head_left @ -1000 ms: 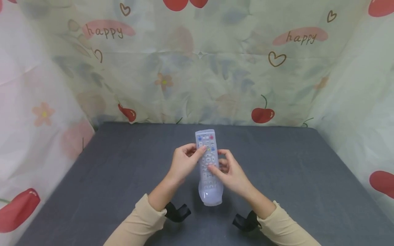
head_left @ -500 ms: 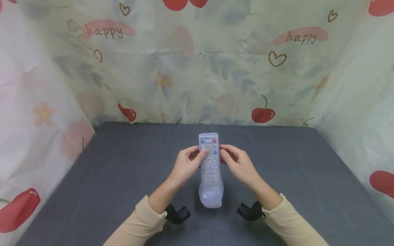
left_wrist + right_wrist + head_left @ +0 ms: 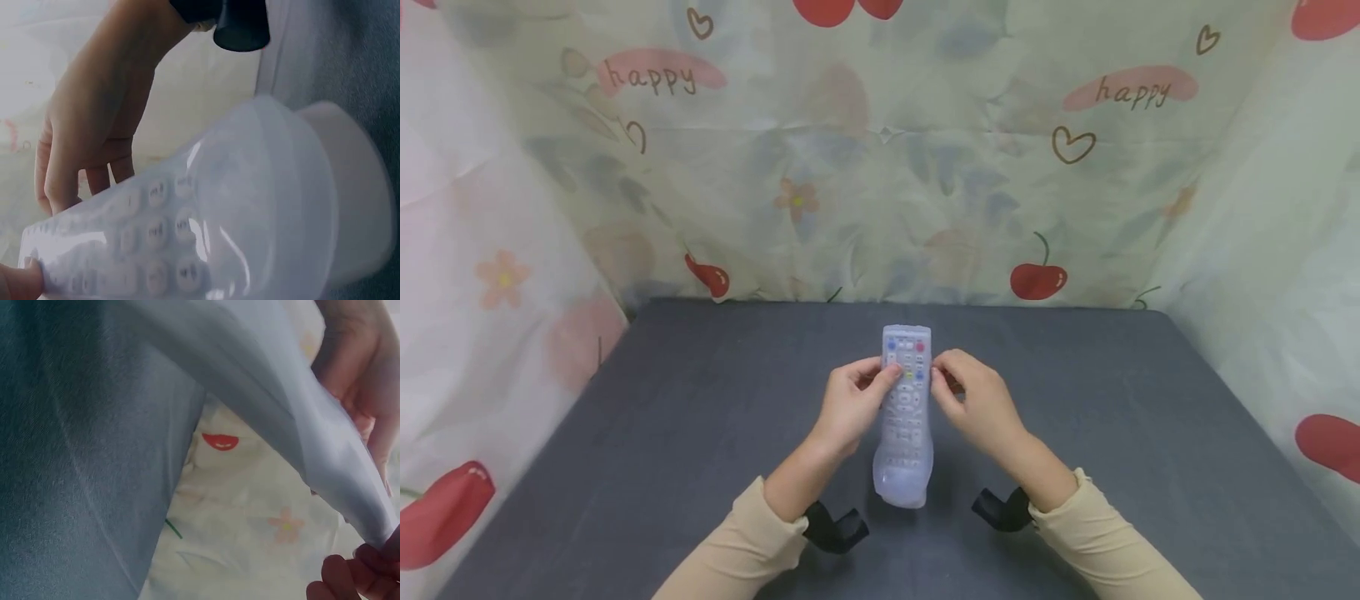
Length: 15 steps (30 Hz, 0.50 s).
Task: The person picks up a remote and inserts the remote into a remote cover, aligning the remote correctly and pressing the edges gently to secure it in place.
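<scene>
A white remote control [image 3: 904, 417] in a translucent, milky cover [image 3: 244, 187] is held upright above the table, buttons facing me. Its top bears blue and red buttons; the cover bulges near the lower end. My left hand [image 3: 850, 404] grips the left edge of the remote, thumb on the front and fingers behind. With thumb and forefinger, my right hand [image 3: 981, 400] pinches the cover's right edge near the upper part. In the left wrist view, a pale rounded end [image 3: 362, 194] shows beyond the bulge. The right wrist view shows the side, with fingertips [image 3: 340, 575] at its far end.
Under the hands lies a dark grey table [image 3: 700, 417]. Curtains printed with cherries, flowers and hearts [image 3: 887, 167] enclose it at the back and both sides. Black straps [image 3: 835, 529] hang at the wrists, below beige sleeves.
My right hand has shifted from the remote's front, where its thumb lay, up to the right edge and now pinches there. The remote's lower end has swung slightly left.
</scene>
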### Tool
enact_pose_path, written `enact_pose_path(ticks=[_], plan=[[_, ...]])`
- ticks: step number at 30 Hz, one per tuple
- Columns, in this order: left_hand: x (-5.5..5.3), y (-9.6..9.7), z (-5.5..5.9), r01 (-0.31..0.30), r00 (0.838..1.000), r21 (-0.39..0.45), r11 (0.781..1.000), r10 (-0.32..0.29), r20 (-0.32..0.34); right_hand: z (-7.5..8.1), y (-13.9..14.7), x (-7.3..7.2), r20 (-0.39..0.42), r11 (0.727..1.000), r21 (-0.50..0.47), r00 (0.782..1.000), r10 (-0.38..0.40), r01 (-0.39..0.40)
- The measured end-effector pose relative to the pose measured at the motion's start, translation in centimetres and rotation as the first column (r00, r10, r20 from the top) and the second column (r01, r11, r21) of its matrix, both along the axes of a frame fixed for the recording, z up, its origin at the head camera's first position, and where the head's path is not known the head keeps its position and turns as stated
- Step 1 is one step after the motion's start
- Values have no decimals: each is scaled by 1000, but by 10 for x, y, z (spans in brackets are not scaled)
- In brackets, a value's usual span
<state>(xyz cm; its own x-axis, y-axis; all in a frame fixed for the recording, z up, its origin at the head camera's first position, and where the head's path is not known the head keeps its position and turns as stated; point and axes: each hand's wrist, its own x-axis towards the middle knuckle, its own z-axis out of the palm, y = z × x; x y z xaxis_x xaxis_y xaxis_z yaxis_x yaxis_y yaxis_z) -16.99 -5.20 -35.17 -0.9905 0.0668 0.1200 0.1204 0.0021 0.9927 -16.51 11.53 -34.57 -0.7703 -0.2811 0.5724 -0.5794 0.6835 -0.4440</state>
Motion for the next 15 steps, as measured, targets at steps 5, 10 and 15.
enact_pose_path(ticks=[5, 10, 15], plan=[[-1, 3, 0, -74, 997, 66, 995, 73, 28, -2, -3, 2, -189, 995, 93, 982, -14, 32], [0, 6, 1, -115, 993, 115, 987, 110, 51, -3, -4, 3, -279, 990, 132, 960, -6, 45], [2, 8, 1, -122, 992, 142, 982, 115, 59, -5, -3, 5, -313, 987, 147, 950, -14, 62]])
